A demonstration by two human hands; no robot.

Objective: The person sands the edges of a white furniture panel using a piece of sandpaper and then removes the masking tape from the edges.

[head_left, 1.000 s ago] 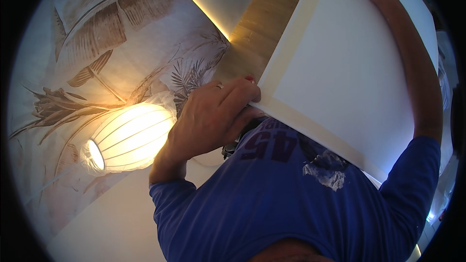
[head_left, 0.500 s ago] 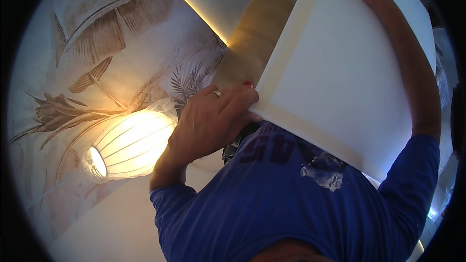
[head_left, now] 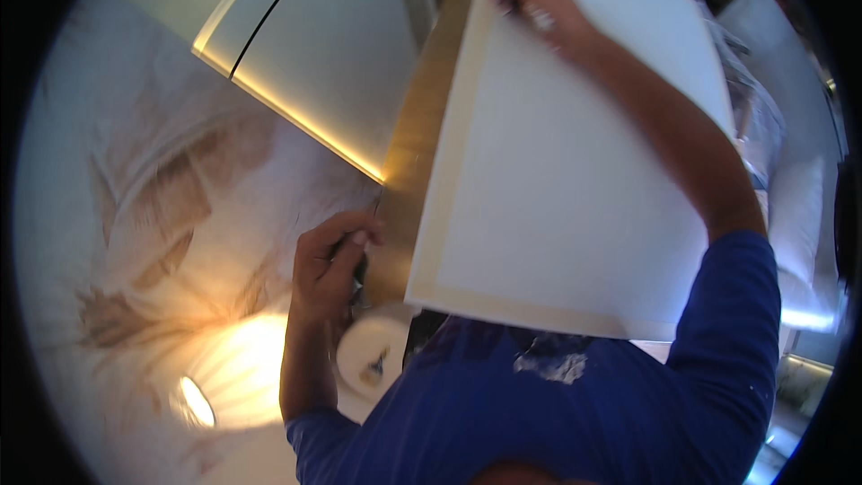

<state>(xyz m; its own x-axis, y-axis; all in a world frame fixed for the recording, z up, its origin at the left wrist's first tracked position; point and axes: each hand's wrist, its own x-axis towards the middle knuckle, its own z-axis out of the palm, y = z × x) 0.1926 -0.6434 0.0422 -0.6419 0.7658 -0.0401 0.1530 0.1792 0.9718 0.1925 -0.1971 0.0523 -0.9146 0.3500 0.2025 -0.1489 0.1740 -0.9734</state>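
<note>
A large white panel point(head_left: 575, 189) lies before my body, with a pale yellow tape strip point(head_left: 446, 189) along its left edge and another along its near edge. My right hand point(head_left: 539, 4) is at the panel's far left corner, fingers curled in, white smears on its skin. Whatever those fingers may hold is blurred. My left hand point(head_left: 328, 260) is off the panel, left of its near corner, with its fingers curled around something dark that I cannot make out. Below that hand, a round white container point(head_left: 370, 350) shows a small tool on it, too blurred to name.
A brown strip of surface point(head_left: 400, 224) runs beside the panel's left edge. Farther left are a glowing lamp point(head_left: 242, 368), a plant mural point(head_left: 162, 207) and a pale cabinet point(head_left: 332, 63) with a lit lower edge. Plastic-wrapped things point(head_left: 754, 117) stand at the right.
My left hand has let go of the panel's near left corner and dropped away to the left. The right hand has moved left along the panel's far end. My view has shifted, revealing the white container.
</note>
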